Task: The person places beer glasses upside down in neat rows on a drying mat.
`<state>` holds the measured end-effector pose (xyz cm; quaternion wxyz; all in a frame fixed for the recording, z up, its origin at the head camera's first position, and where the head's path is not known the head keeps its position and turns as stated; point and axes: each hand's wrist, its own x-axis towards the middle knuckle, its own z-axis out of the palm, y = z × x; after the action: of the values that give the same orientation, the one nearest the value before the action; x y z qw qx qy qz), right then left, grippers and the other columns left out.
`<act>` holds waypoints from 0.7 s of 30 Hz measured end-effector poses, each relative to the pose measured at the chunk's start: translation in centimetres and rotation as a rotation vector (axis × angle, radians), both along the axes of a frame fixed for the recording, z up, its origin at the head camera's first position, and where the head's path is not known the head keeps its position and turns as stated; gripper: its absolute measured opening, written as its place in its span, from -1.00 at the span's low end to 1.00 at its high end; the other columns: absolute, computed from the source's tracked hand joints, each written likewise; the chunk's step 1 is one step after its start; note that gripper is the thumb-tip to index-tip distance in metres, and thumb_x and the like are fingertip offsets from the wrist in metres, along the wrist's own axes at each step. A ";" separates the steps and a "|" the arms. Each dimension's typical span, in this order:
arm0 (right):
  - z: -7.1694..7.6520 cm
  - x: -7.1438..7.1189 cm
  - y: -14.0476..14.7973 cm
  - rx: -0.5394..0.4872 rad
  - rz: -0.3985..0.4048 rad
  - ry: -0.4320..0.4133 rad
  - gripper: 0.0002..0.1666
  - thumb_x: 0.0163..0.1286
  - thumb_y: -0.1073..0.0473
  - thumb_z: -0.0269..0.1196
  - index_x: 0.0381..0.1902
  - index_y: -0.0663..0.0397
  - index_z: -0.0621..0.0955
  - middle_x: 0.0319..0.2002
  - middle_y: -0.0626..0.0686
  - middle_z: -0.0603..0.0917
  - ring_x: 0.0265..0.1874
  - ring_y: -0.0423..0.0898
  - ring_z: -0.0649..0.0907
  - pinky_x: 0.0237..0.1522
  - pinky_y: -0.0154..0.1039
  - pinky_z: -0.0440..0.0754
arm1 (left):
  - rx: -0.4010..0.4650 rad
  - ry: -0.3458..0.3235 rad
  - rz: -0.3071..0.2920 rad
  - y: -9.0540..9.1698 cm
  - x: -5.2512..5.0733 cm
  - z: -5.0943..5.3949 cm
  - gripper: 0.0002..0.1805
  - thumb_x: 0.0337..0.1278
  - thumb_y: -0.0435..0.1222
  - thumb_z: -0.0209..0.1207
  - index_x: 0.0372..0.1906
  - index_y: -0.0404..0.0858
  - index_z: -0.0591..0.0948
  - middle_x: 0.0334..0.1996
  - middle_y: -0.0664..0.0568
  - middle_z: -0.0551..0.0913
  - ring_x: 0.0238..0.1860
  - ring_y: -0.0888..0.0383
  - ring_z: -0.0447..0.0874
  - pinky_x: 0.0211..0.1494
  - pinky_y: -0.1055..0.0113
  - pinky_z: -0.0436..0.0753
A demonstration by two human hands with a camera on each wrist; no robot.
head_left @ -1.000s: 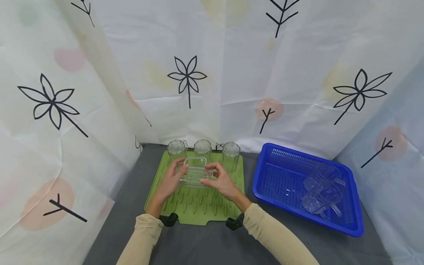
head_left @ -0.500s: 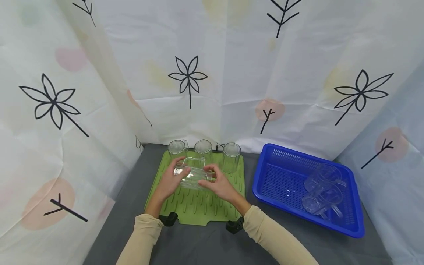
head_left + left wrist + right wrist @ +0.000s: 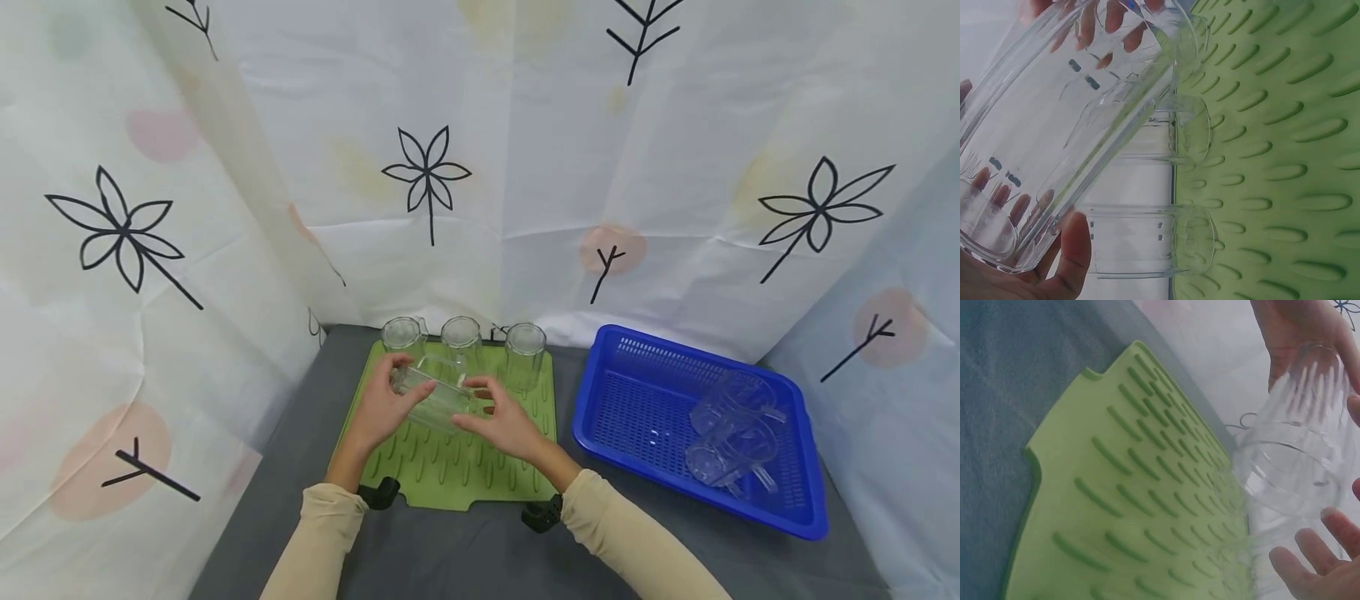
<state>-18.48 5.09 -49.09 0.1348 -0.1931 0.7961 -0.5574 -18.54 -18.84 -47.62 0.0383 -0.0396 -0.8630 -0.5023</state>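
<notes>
In the head view a clear glass mug (image 3: 438,407) is held tilted above a green ridged mat (image 3: 450,475), its handle toward the back. The left hand (image 3: 381,410) grips its left end; in the left wrist view, fingers show through the glass. Around the right end curve the fingers and thumb of the right hand (image 3: 508,423); in the right wrist view its fingertips are beside the mug's round rim (image 3: 1291,475). Behind the held mug, three glass mugs, left (image 3: 402,335), middle (image 3: 461,333) and right (image 3: 525,354), stand along the mat's back edge.
A blue perforated basket (image 3: 622,417) to the right of the mat holds clear glass mugs (image 3: 731,450) lying in its right half. Dark grey cloth (image 3: 465,550) covers the table. A patterned white curtain (image 3: 525,167) hangs behind and at both sides.
The held mug has turned, its right end lower and nearer the front. The left hand has shifted slightly left and up, the right hand slightly right. The standing mugs have not moved.
</notes>
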 end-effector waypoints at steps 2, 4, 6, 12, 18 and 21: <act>0.4 0.1 0.4 0.061 -0.043 0.028 -0.23 0.42 -0.08 0.35 0.46 -0.01 0.35 0.46 0.11 0.38 0.46 0.21 0.39 0.41 0.26 0.42 | 0.002 0.009 0.005 0.0 -0.1 0.1 -0.25 0.22 0.08 0.36 0.37 -0.20 0.39 0.36 -0.14 0.38 0.38 -0.13 0.37 0.23 -0.12 0.56; 0.8 0.1 0.8 0.140 -0.097 0.074 -0.24 0.41 -0.11 0.36 0.44 -0.02 0.37 0.44 0.11 0.39 0.44 0.19 0.40 0.39 0.24 0.44 | -0.003 0.017 0.018 -0.1 0.0 0.3 -0.27 0.21 0.08 0.37 0.35 -0.17 0.42 0.36 -0.13 0.40 0.39 -0.14 0.37 0.27 -0.17 0.54; 1.1 0.2 1.4 0.228 -0.158 0.119 -0.23 0.40 -0.17 0.34 0.44 -0.05 0.38 0.42 0.09 0.40 0.42 0.15 0.43 0.35 0.20 0.48 | -0.017 0.023 0.035 -0.3 0.0 0.3 -0.28 0.19 0.11 0.37 0.34 -0.14 0.45 0.35 -0.10 0.42 0.39 -0.14 0.38 0.30 -0.20 0.52; 1.8 0.2 3.5 0.435 -0.286 0.272 -0.19 0.36 -0.29 0.33 0.41 -0.04 0.41 0.36 0.08 0.45 0.34 0.14 0.47 0.23 0.19 0.56 | -0.080 0.060 0.083 -0.8 0.0 0.4 -0.28 0.13 0.17 0.38 0.32 -0.05 0.52 0.28 -0.03 0.52 0.37 -0.10 0.45 0.30 -0.22 0.53; 2.7 0.2 5.5 0.559 -0.341 0.363 -0.19 0.37 -0.29 0.32 0.40 -0.03 0.39 0.34 0.15 0.43 0.32 0.20 0.43 0.31 0.21 0.48 | -0.093 0.114 0.112 -1.3 -0.1 0.4 -0.34 0.14 0.10 0.42 0.28 -0.09 0.57 0.19 -0.07 0.55 0.26 -0.12 0.52 0.22 -0.20 0.57; 3.0 0.2 6.2 0.584 -0.343 0.384 -0.17 0.39 -0.30 0.29 0.42 0.00 0.38 0.34 0.19 0.41 0.34 0.24 0.41 0.34 0.23 0.45 | -0.110 0.128 0.118 -1.6 0.0 0.4 -0.37 0.14 0.06 0.43 0.26 -0.09 0.58 0.16 -0.08 0.55 0.23 -0.12 0.51 0.21 -0.20 0.55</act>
<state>-18.30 11.32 -46.05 -0.0628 -0.1114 0.9528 -0.2753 -18.57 -20.43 -47.22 0.1207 -0.0228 -0.8858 -0.4476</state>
